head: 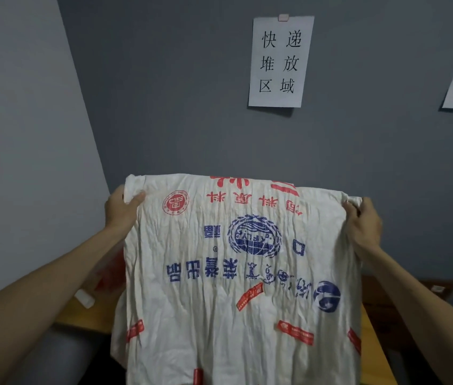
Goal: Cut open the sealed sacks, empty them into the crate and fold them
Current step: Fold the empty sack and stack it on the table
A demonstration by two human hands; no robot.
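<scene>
1. Two hands are holding one sack up in front of us, spread wide against the grey wall. Our left hand is pinching the top-left corner, with the thumb lying on the near face and the fingers tucked behind. Our right hand is gripping the top-right corner, with its fingers curling round a bunched bit of the fabric.
2. The sack is hanging flat and limp, creased all over, with its print upside down to us. We are judging it light, soft and floppy, probably a little slick under the fingers, and in no way fragile.
3. We are reckoning the two top corners to be the right hold for folding. Keeping the top edge taut between them should stop the cloth sagging as corner goes to corner.
4. As a container the sack is looking empty to us, with no bulge anywhere. We cannot tell which end is cut open, since the lower edge is running out of view.
5. No crate is showing plainly. Something red is peeking out behind the sack's left edge, and we cannot tell what it is.
6. Below, a wooden table is carrying a small white object at near left.
</scene>
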